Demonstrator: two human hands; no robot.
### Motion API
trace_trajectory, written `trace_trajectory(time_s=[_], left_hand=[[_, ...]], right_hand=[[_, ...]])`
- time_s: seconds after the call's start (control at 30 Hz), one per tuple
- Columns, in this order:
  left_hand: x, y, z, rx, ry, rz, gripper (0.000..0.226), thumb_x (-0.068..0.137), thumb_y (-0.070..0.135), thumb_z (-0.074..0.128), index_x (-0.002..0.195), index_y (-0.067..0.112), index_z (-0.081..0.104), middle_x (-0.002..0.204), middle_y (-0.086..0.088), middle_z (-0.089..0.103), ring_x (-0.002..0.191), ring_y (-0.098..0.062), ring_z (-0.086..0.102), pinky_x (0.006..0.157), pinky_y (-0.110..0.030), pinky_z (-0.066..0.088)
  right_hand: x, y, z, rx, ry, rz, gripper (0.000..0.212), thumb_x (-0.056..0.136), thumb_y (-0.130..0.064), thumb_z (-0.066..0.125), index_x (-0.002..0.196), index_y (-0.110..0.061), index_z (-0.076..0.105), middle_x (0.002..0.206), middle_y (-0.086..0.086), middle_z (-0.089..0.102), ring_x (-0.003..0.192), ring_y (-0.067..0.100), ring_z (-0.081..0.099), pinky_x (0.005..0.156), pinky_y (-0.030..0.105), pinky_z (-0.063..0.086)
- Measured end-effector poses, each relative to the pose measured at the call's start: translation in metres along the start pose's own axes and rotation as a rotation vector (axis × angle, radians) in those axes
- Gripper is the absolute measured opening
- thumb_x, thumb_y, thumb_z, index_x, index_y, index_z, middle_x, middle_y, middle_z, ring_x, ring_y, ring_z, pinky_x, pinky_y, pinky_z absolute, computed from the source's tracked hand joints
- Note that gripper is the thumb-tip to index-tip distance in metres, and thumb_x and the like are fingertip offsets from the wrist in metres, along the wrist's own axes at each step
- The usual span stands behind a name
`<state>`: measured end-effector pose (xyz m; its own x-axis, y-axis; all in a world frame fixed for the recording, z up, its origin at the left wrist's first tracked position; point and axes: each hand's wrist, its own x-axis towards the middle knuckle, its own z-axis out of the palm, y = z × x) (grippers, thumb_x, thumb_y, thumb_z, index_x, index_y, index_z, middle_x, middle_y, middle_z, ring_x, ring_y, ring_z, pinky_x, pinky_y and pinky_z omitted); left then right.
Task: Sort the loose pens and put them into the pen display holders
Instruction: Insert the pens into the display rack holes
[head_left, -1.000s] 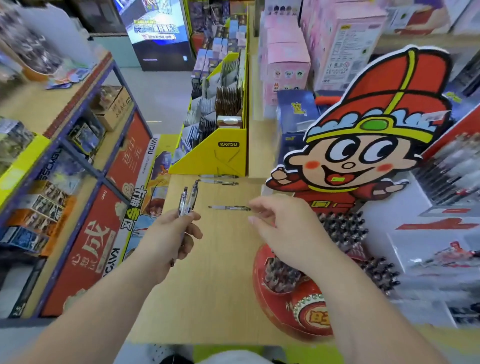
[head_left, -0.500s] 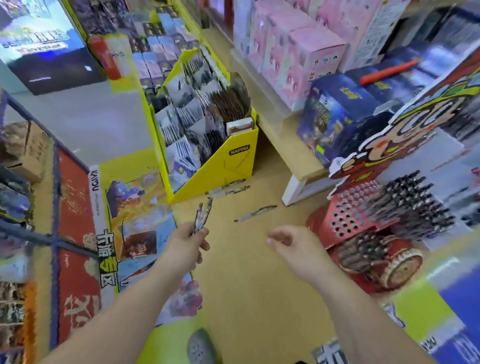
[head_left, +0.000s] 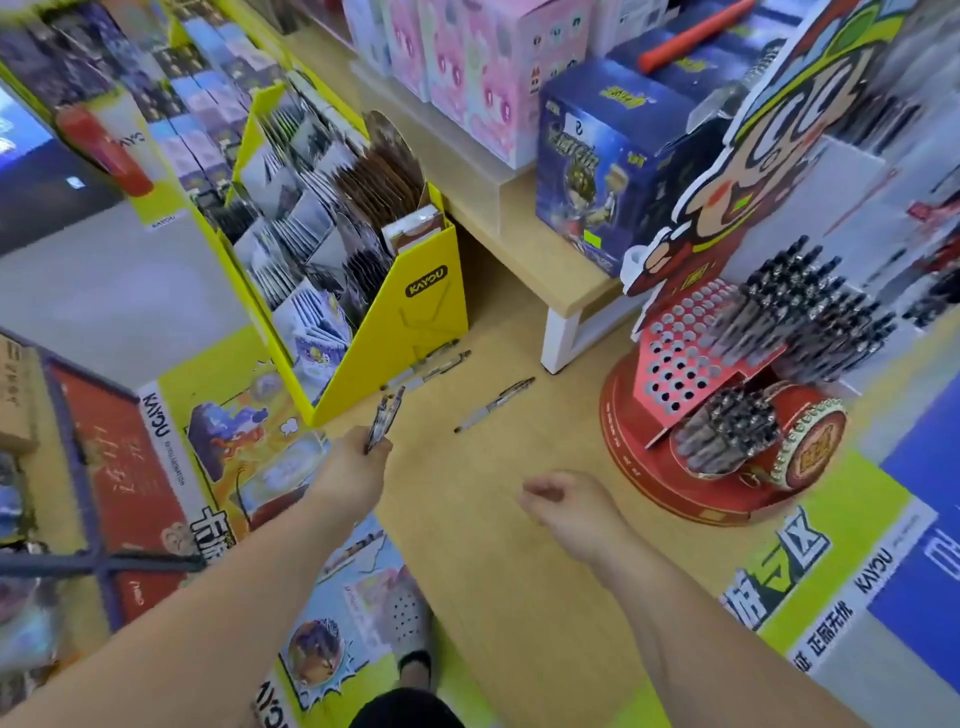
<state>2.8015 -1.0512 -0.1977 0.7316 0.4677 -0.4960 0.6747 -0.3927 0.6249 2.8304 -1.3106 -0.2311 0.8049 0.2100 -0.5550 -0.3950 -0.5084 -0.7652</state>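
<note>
My left hand is shut on a couple of clear pens that stick up from its fingers. My right hand hovers over the wooden tabletop with fingers loosely curled and nothing in them. One loose pen lies on the wood ahead of both hands. Two more loose pens lie against the base of the yellow box. The red pen display holder stands to the right; black-capped pens fill its right side, and many holes on its left panel stand bare.
A yellow KAYOU card box stands at the back left of the wood. A low wooden riser carries pink and blue boxes behind. A cartoon cut-out rises above the pen holder. The table's left edge drops to an aisle.
My right hand has pulled back from the loose pen, which stays on the wood. The camera has swung and tilted to the left. My left hand keeps its pens.
</note>
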Motion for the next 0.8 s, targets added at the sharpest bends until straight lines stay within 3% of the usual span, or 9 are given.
trace_trajectory(time_s=[0.1,0.2,0.4,0.5,0.57,0.63,0.73,0.8], left_hand=[[0.038,0.01,-0.003,0.272,0.01,0.175,0.026,0.108,0.023,0.042,0.086,0.009,0.045,0.079,-0.013,0.044,0.073,-0.034,0.047,0.065,-0.04,0.036],[0.07,0.02,0.001,0.501,-0.003,0.34,0.022,0.107,0.023,0.042,0.09,0.01,0.047,0.1,-0.017,0.052,0.094,-0.039,0.052,0.076,-0.044,0.042],[0.104,0.012,0.007,0.608,-0.151,0.49,0.026,0.107,0.03,0.039,0.118,0.014,0.056,0.131,-0.012,0.051,0.115,-0.033,0.049,0.088,-0.041,0.044],[0.121,0.007,0.008,0.673,-0.199,0.5,0.04,0.108,0.033,0.035,0.139,0.014,0.05,0.158,-0.008,0.032,0.138,-0.031,0.038,0.11,-0.041,0.037],[0.126,0.006,0.013,0.713,-0.219,0.491,0.041,0.108,0.035,0.032,0.14,0.015,0.048,0.164,-0.005,0.021,0.142,-0.03,0.032,0.113,-0.041,0.034],[0.128,0.005,0.019,0.767,-0.213,0.488,0.038,0.107,0.037,0.03,0.135,0.019,0.05,0.164,-0.004,0.017,0.143,-0.029,0.029,0.112,-0.042,0.033],[0.13,0.004,0.024,0.831,-0.184,0.504,0.036,0.106,0.039,0.029,0.13,0.023,0.051,0.16,-0.005,0.022,0.139,-0.03,0.028,0.109,-0.044,0.032],[0.135,0.004,0.025,0.865,-0.159,0.534,0.036,0.105,0.039,0.03,0.132,0.023,0.049,0.156,-0.005,0.027,0.136,-0.03,0.031,0.107,-0.044,0.032]], right_hand=[[0.026,-0.011,0.014,0.02,0.036,0.05,0.021,0.086,-0.033,0.075,0.105,-0.024,0.073,0.1,-0.012,0.07,0.089,0.005,0.065,0.064,0.01,0.043],[0.049,-0.022,0.032,0.071,0.111,0.115,0.03,0.086,-0.037,0.073,0.113,-0.024,0.071,0.105,-0.009,0.068,0.091,0.008,0.065,0.067,0.017,0.044],[0.079,-0.038,0.066,0.154,0.212,0.253,0.041,0.087,-0.041,0.073,0.122,-0.022,0.067,0.113,-0.008,0.066,0.099,0.013,0.065,0.076,0.025,0.049],[0.094,-0.044,0.075,0.129,0.266,0.298,0.044,0.088,-0.041,0.07,0.127,-0.021,0.063,0.12,-0.004,0.063,0.106,0.018,0.063,0.089,0.033,0.052],[0.103,-0.051,0.08,-0.012,0.313,0.328,0.041,0.089,-0.046,0.066,0.121,-0.021,0.062,0.116,-0.002,0.063,0.099,0.02,0.062,0.082,0.033,0.052],[0.113,-0.059,0.085,-0.165,0.348,0.367,0.044,0.086,-0.058,0.061,0.108,-0.02,0.058,0.105,0.0,0.064,0.086,0.02,0.061,0.066,0.031,0.047],[0.125,-0.067,0.087,-0.299,0.398,0.41,0.052,0.082,-0.064,0.055,0.097,-0.015,0.059,0.092,0.003,0.066,0.078,0.023,0.063,0.057,0.029,0.041],[0.129,-0.069,0.087,-0.36,0.435,0.414,0.043,0.08,-0.06,0.056,0.087,-0.017,0.06,0.082,0.001,0.064,0.068,0.02,0.06,0.052,0.028,0.039]])
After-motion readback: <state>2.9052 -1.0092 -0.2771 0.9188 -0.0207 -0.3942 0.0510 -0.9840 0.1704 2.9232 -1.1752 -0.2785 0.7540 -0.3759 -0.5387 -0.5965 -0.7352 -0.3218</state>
